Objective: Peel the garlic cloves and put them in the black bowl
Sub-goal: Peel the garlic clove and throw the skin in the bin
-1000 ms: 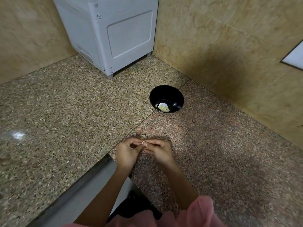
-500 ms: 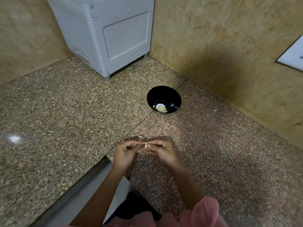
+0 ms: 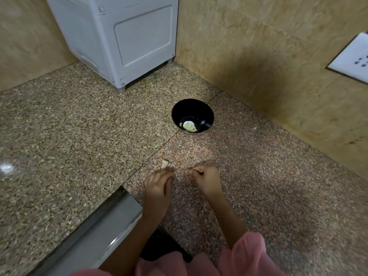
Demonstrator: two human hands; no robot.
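Speckled granite counter (image 3: pixel 79 136) lies under my left hand (image 3: pixel 159 184) and right hand (image 3: pixel 207 179), held apart, fingers curled on both; blur hides whether either grips anything. A pale garlic clove (image 3: pixel 164 164) lies just at my left fingertips, and farther back the black bowl (image 3: pixel 207 114) stands with peeled cloves (image 3: pixel 189 126) in its bottom.

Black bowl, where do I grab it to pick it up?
I'd pinch the black bowl at its near rim, coming from above on your side. It stands upright with its mouth open, so the rim is free. Its wall is round and glossy, and peeled garlic lies at the bottom, so keep your fingers high.
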